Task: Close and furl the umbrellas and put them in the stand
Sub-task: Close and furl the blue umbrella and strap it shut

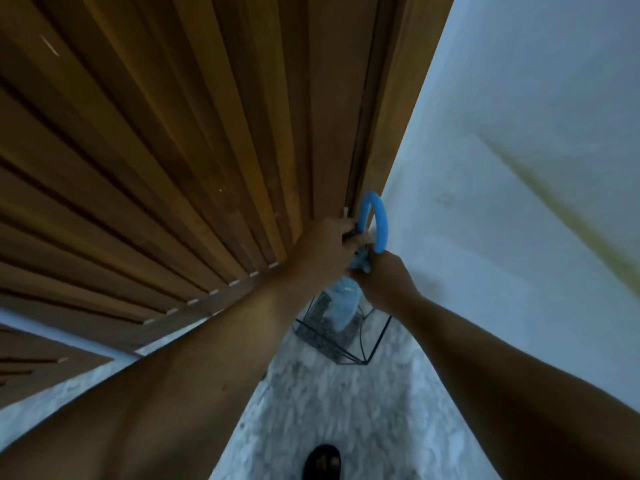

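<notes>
Umbrella, pale blue and furled, stands nearly upright with its lower end down inside the wire stand, and both hands meet at its top, just below the bright blue crook handle. The left hand has its fingers curled round the shaft right under the handle; the right hand closes on the gathered cloth just beneath the left, fingers wrapped and pinching the folds together. By the look of it the umbrella is light, with a stiff shaft and soft, slack fabric that will bunch or slip loose if let go carelessly, so the firm places to hold are the crook and the shaft, while the cloth only needs gentle keeping-in. Both forearms reach forward and down from the camera, the left coming in alongside the slatted wooden door, the right from the side of the white wall, wrists converging above the stand. The stand sits on the speckled floor in the corner between door and wall, and a dark shoe shows well short of it.
</notes>
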